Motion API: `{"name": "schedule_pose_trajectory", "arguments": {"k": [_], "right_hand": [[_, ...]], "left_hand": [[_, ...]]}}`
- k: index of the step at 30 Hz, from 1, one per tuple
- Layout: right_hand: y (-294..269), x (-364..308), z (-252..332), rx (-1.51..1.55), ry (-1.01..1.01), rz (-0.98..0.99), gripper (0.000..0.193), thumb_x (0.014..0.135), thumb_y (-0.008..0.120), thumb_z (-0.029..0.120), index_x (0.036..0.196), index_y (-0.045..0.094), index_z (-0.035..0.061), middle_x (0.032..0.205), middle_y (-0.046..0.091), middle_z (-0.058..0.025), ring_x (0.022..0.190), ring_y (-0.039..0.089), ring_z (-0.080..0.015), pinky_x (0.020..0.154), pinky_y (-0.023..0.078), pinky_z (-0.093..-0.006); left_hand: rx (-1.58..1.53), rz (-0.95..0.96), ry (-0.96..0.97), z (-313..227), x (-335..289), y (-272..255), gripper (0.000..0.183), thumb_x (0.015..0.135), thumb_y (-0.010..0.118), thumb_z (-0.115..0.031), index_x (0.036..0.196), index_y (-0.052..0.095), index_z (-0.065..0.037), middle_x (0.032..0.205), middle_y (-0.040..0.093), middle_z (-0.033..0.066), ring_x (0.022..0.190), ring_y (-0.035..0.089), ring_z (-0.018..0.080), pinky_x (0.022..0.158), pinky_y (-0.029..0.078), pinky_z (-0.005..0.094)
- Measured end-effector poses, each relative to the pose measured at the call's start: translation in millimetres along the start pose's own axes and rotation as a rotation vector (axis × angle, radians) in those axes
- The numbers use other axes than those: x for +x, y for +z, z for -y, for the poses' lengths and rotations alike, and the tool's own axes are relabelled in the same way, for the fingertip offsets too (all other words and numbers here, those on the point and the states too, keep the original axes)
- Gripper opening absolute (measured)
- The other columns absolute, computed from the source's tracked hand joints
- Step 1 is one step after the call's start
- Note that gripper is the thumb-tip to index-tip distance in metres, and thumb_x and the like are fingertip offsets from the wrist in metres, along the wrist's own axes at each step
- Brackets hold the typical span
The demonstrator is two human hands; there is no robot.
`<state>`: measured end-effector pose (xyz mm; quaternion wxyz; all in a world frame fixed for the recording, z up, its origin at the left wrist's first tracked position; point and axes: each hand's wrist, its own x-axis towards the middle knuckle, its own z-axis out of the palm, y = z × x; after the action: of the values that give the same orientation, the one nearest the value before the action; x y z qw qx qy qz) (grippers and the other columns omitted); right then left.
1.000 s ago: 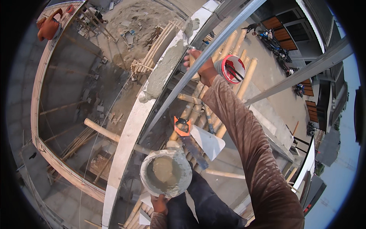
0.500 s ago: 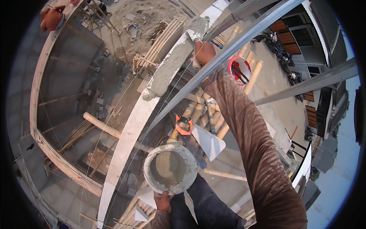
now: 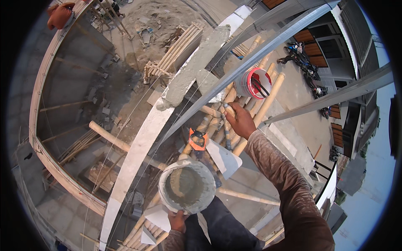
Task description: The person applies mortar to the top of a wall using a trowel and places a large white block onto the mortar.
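At the lower middle, my left hand (image 3: 178,221) is closed on the near rim of a round bucket (image 3: 164,200) that holds wet grey mortar (image 3: 184,186). My right hand (image 3: 240,121) is wrapped round the handle of a trowel. Mortar coats the trowel's blade (image 3: 206,81), whose tip touches the side of the long narrow wall top (image 3: 138,161); a slanting metal channel (image 3: 197,111) hides part of the blade. Fresh mortar (image 3: 188,77) lies in a thick strip along the wall top's far half.
Bamboo poles (image 3: 264,102) form a platform on the right, bearing a red-and-white pail (image 3: 255,83) with dark tools inside. An orange-and-black tool (image 3: 198,139) and a white sheet piece (image 3: 224,159) lie nearer. Thin strings run beside the wall. Another person (image 3: 60,16) is far left.
My right hand has drawn back toward me from the far part of the wall, bringing the trowel to the wall's right side. The far mortar looks flatter; my left hand still holds the bucket.
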<state>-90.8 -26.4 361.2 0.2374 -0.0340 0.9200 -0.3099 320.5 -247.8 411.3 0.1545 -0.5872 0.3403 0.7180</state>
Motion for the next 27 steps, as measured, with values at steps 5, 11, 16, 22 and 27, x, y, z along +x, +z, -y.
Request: {"name": "schedule_pose_trajectory", "arguments": {"k": [5,11,16,22,27], "right_hand": [[25,44,-4,-0.135,-0.188,-0.445,0.043,0.093,0.063,0.024,0.127,0.050,0.0011,0.114,0.062,-0.0234,0.103,0.062,-0.0420,0.088,0.050,-0.0486],[101,123,-46,-0.391,-0.340,-0.594,0.044,0.093,0.064,0.023,0.130,0.048,0.0036,0.104,0.053,-0.0148,0.101,0.060,-0.0333,0.082,0.052,-0.0422],[135,67,-63,-0.340,-0.286,-0.480,0.046,0.091,0.065,0.018,0.131,0.048,0.0016,0.104,0.054,-0.0148,0.097,0.061,-0.0327,0.080,0.053,-0.0417],[110,-13,-74,-0.098,-0.216,-0.329,0.041,0.092,0.064,0.013,0.128,0.051,-0.0028,0.113,0.055,-0.0238,0.104,0.058,-0.0421,0.086,0.049,-0.0455],[78,61,-34,-0.116,-0.258,-0.544,0.045,0.092,0.063,0.013,0.131,0.049,-0.0016,0.111,0.054,-0.0220,0.103,0.059,-0.0416,0.086,0.050,-0.0452]], "left_hand": [[0.040,0.017,0.026,-2,4,-2,0.050,0.088,0.049,0.000,0.137,0.042,-0.007,0.126,0.059,0.0122,0.108,0.066,0.0273,0.082,0.062,0.0457],[0.064,-0.007,-0.014,4,19,-3,0.052,0.086,0.050,0.000,0.137,0.040,-0.005,0.127,0.057,0.0145,0.110,0.065,0.0302,0.086,0.061,0.0482],[0.005,0.018,-0.002,8,21,-7,0.053,0.086,0.049,0.001,0.138,0.039,-0.005,0.127,0.057,0.0146,0.113,0.063,0.0311,0.089,0.060,0.0500],[-0.039,0.008,0.010,14,19,-15,0.053,0.086,0.048,0.002,0.138,0.040,-0.006,0.128,0.057,0.0147,0.111,0.064,0.0310,0.089,0.060,0.0502],[-0.009,0.023,-0.015,10,19,-10,0.051,0.088,0.048,0.001,0.138,0.041,-0.007,0.129,0.057,0.0143,0.110,0.065,0.0307,0.088,0.060,0.0489]]}}
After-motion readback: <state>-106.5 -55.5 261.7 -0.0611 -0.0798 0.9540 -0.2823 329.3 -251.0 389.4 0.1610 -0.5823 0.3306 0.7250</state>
